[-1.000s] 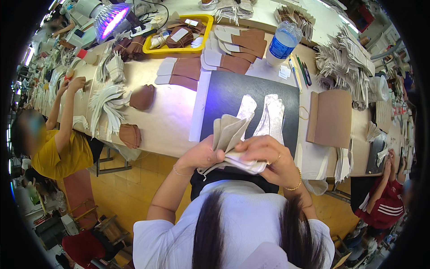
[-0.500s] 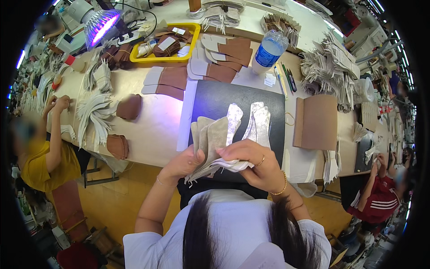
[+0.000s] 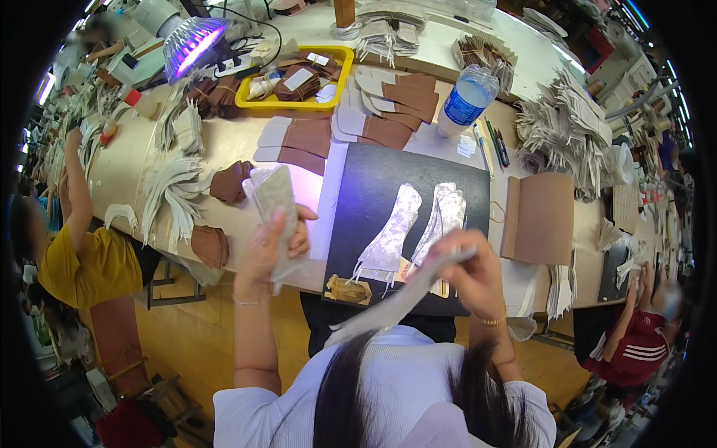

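Note:
My left hand (image 3: 272,250) is closed round a small stack of pale grey cut pieces (image 3: 278,196), held upright left of the black board (image 3: 366,168). My right hand (image 3: 478,276) pinches one end of a long, flat pale grey cut piece (image 3: 399,300), slightly blurred, slanting down toward my chest. I cannot tell whether it is one layer or several. Lying on the board are a mottled silvery cut piece (image 3: 391,228) with thin strips at its lower end and an overlapping group of similar pieces (image 3: 442,209), partly behind my right hand.
Brown-and-grey pieces (image 3: 299,133) lie beyond the board, near a yellow tray (image 3: 346,67) and a water bottle (image 3: 467,104). A lit lamp (image 3: 196,46) overhangs the left. Brown folder (image 3: 544,216) and piled strips (image 3: 564,123) lie right. Co-workers sit on both sides.
My hands have moved apart, each with pale grey pieces. The left has risen to the left of the board; the right has shifted right. More of the silvery pieces shows.

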The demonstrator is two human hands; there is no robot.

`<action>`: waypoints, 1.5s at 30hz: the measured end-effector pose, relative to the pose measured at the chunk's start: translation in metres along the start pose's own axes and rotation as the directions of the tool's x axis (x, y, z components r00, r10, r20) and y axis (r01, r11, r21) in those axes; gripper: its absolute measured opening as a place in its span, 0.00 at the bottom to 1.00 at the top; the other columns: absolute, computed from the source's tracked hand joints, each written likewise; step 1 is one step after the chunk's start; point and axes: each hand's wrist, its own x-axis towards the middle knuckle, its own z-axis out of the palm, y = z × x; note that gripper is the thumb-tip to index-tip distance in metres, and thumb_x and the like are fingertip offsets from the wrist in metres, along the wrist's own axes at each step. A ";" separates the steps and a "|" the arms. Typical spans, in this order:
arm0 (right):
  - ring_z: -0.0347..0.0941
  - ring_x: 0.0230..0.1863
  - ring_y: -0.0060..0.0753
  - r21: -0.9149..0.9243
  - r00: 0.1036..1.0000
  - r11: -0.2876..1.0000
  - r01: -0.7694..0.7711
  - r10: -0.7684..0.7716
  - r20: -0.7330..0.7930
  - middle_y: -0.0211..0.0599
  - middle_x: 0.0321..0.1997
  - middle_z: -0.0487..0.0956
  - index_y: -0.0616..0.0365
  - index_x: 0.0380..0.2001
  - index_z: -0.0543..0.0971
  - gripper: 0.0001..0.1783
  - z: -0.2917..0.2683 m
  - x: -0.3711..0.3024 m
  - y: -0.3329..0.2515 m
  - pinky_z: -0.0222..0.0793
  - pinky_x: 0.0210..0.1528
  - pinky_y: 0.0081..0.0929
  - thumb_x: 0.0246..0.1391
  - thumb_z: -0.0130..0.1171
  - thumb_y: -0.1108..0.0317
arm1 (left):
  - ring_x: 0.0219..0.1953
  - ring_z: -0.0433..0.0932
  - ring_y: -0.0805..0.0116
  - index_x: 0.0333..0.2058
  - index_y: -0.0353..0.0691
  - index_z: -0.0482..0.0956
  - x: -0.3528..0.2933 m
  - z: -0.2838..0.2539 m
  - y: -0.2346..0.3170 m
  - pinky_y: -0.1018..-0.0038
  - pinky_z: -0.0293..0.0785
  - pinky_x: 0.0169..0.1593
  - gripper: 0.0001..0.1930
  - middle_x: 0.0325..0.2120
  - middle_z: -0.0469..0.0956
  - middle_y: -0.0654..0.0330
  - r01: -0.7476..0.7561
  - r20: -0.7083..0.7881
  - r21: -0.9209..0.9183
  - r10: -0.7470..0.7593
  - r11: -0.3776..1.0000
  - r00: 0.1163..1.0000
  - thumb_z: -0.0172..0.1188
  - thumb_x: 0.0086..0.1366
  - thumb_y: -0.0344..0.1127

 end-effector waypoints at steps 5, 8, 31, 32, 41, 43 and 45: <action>0.76 0.53 0.40 -0.543 0.976 0.834 -0.101 -0.024 -0.218 0.42 0.53 0.76 0.57 0.59 0.73 0.31 -0.026 0.056 0.037 0.71 0.57 0.35 0.51 0.72 0.70 | 0.26 0.59 0.79 0.55 0.29 0.73 -0.005 0.032 0.019 0.80 0.56 0.31 0.42 0.23 0.63 0.70 0.043 -0.021 0.319 -0.038 0.947 0.999 0.41 0.72 0.70; 0.68 0.62 0.43 -0.839 0.932 0.528 0.134 -0.355 -0.074 0.41 0.60 0.70 0.49 0.59 0.76 0.35 -0.001 0.062 0.029 0.68 0.61 0.39 0.45 0.76 0.64 | 0.27 0.60 0.79 0.55 0.25 0.73 -0.001 0.053 0.010 0.80 0.55 0.32 0.48 0.22 0.63 0.68 0.127 -0.023 0.322 -0.127 0.938 0.992 0.39 0.68 0.74; 0.84 0.42 0.41 0.181 0.935 0.918 0.354 -0.349 -0.055 0.44 0.39 0.82 0.57 0.39 0.75 0.09 -0.008 -0.027 -0.037 0.82 0.42 0.29 0.58 0.63 0.78 | 0.37 0.82 0.69 0.56 0.32 0.73 0.015 0.071 -0.023 0.71 0.81 0.43 0.30 0.31 0.78 0.59 0.220 -0.048 0.154 -0.215 0.963 0.975 0.47 0.76 0.57; 0.83 0.39 0.32 0.030 0.904 0.908 0.419 -0.413 -0.112 0.38 0.35 0.80 0.58 0.46 0.74 0.12 -0.023 -0.025 -0.036 0.80 0.35 0.20 0.60 0.63 0.74 | 0.36 0.82 0.69 0.57 0.32 0.72 0.014 0.080 -0.018 0.70 0.82 0.42 0.29 0.31 0.78 0.59 0.273 -0.044 0.139 -0.269 0.952 0.962 0.47 0.77 0.55; 0.76 0.45 0.36 -0.888 0.955 0.455 -0.065 -0.228 -0.187 0.37 0.49 0.77 0.56 0.54 0.76 0.25 -0.121 0.047 0.046 0.73 0.50 0.32 0.53 0.70 0.67 | 0.38 0.79 0.64 0.60 0.34 0.66 0.072 0.115 -0.062 0.66 0.80 0.47 0.30 0.38 0.77 0.56 -0.010 -0.006 0.572 0.016 0.820 1.000 0.67 0.65 0.41; 0.74 0.45 0.34 -0.946 0.912 0.321 -0.048 -0.373 -0.173 0.35 0.53 0.76 0.55 0.55 0.76 0.26 -0.119 0.041 0.050 0.72 0.50 0.30 0.52 0.70 0.66 | 0.49 0.76 0.53 0.62 0.33 0.65 0.090 0.106 -0.067 0.61 0.73 0.55 0.37 0.49 0.75 0.47 0.079 -0.090 0.939 0.017 0.336 0.996 0.70 0.61 0.45; 0.75 0.45 0.35 -0.869 0.929 0.495 -0.003 -0.319 -0.185 0.36 0.49 0.78 0.56 0.52 0.79 0.23 -0.093 0.027 0.021 0.72 0.51 0.32 0.52 0.70 0.66 | 0.54 0.73 0.46 0.63 0.33 0.65 0.095 0.099 -0.084 0.58 0.71 0.58 0.39 0.53 0.73 0.43 0.124 -0.116 0.992 0.231 -0.021 0.966 0.70 0.60 0.48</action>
